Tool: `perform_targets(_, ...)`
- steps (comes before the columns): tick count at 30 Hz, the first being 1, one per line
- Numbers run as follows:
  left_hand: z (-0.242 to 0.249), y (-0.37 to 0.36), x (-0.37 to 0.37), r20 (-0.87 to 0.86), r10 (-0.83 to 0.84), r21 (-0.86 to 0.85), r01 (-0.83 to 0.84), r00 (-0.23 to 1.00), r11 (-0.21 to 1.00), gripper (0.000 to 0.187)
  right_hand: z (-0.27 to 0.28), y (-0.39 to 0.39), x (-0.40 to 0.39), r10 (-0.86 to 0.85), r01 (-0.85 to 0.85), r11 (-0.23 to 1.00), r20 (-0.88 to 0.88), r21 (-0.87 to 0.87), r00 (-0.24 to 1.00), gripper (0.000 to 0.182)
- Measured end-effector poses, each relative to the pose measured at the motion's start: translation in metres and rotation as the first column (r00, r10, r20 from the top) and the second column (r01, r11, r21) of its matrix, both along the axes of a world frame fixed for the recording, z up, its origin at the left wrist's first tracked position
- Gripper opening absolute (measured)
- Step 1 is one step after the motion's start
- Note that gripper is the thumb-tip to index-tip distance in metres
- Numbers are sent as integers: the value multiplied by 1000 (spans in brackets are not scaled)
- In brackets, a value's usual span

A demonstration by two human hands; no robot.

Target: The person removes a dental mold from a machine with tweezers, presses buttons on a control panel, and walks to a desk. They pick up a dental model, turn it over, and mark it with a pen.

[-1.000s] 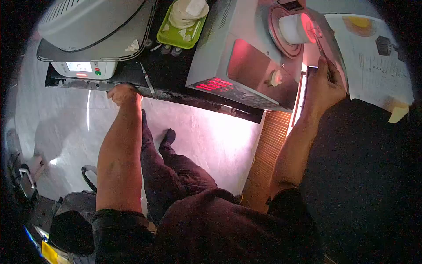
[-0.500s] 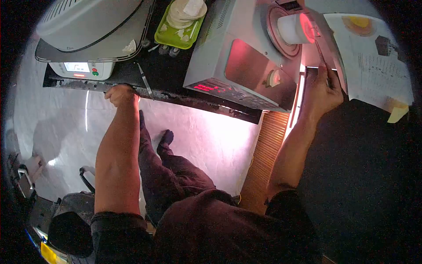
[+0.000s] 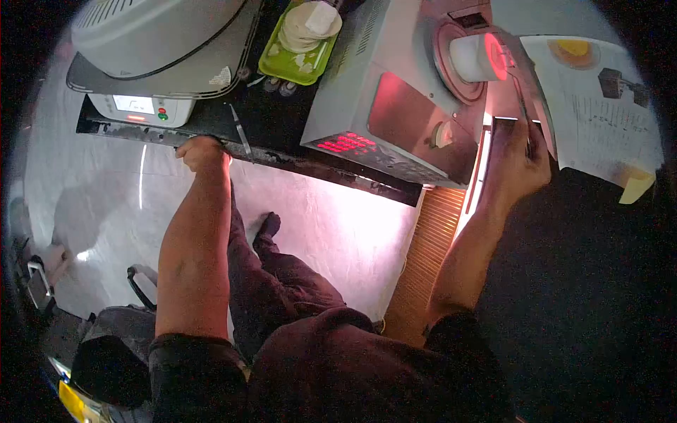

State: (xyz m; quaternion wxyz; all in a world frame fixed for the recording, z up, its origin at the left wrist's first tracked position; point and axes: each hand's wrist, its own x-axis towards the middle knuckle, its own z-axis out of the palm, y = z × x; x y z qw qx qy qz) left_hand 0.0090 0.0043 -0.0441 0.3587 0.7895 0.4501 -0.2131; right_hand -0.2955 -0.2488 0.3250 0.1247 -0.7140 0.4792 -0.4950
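My right hand point(image 3: 525, 166) is closed round a slim, dark metal tool point(image 3: 520, 92), which looks like tweezers. Its far end reaches up to the red-glowing mouth of a white cylinder point(image 3: 471, 58). That cylinder juts from a round collar on the side of a grey box-shaped machine point(image 3: 345, 92). My left hand point(image 3: 202, 153) is curled over the front edge of the black worktop point(image 3: 204, 116); its fingertips are partly hidden. Just right of this hand, metal tweezers point(image 3: 240, 132) lie across the worktop near the edge.
A green tray point(image 3: 293, 70) holds pale discs point(image 3: 300, 42). At the left stands a large grey-white device point(image 3: 159, 35) above a panel with a lit screen point(image 3: 134, 104). Printed sheets point(image 3: 606, 106) lie at the right, and a wooden slatted surface point(image 3: 423, 247) runs below the machine.
The whole view has shifted slightly, so the worktop items sit a little lower and farther right. Both hands keep their grips; the tool stays at the cylinder's mouth.
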Motion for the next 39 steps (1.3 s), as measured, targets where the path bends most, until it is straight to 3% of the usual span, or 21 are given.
perform_targets(3,-26,-2,6,18,81,82,-82,997,993,67,5,39,-5,-60,61,998,-31,31,998,30)
perform_targets(4,-2,-6,3,10,87,71,-88,996,994,67,-4,44,-18,30,-29,999,-14,14,999,33)
perform_targets(7,20,-7,1,-5,170,-53,-170,985,984,66,-40,62,-54,34,-34,999,16,-37,999,31)
perform_targets(9,16,-6,-1,6,125,-108,-124,992,986,61,-67,85,-79,21,-22,999,12,49,1000,32)
perform_targets(10,3,-2,-1,27,44,-107,-41,999,993,58,-76,100,-82,141,-141,989,3,51,990,31)
perform_targets(12,-23,5,-1,-1,-344,14,344,939,939,55,-106,132,-89,81,-107,983,171,148,982,33)
perform_targets(13,-36,9,1,-81,-610,113,616,788,780,57,-126,139,-109,165,-203,962,206,180,965,32)
perform_targets(15,-51,14,4,-169,-791,143,808,589,571,64,-148,162,-118,61,-154,949,318,275,946,27)
perform_targets(18,-56,10,8,-99,-635,60,642,766,765,71,-148,177,-129,23,-93,925,189,369,982,17)
perform_targets(20,-8,0,3,-35,-345,40,346,938,937,71,-146,176,-135,47,-121,906,190,404,981,14)
perform_targets(22,1,0,2,-35,-354,22,355,935,935,71,-140,170,-137,16,-65,876,106,477,994,10)
perform_targets(24,9,0,1,30,-57,-145,61,998,988,83,-150,158,-141,66,-145,849,170,508,983,15)
perform_targets(25,18,-1,0,-3,-210,-70,209,978,975,89,-156,151,-144,88,-181,834,199,522,976,19)
perform_targets(26,28,0,-3,-46,-357,-1,357,933,934,95,-162,143,-146,116,-127,817,56,562,992,25)
perform_targets(29,2,5,4,-241,-736,174,774,633,609,113,-175,132,-128,119,-64,989,-461,135,879,25)
perform_targets(30,-1,5,5,-261,-748,166,791,611,588,116,-157,137,-113,170,-26,956,-478,293,862,27)
perform_targets(31,5,4,5,-280,-759,159,808,588,567,120,-160,137,-109,213,-76,949,-445,307,870,28)
perform_targets(33,18,3,6,-218,-607,51,630,765,775,121,-168,135,-99,302,-178,926,-374,331,877,33)
perform_targets(35,-23,6,13,-203,-639,100,665,742,740,117,-161,138,-85,308,-146,916,-422,374,852,45)
perform_targets(37,-19,6,11,-147,-622,59,634,769,771,108,-164,136,-79,301,-134,915,-424,380,854,49)
perform_targets(39,39,6,-7,-64,-539,-80,534,840,842,97,-171,131,-79,298,-142,925,-442,352,846,51)
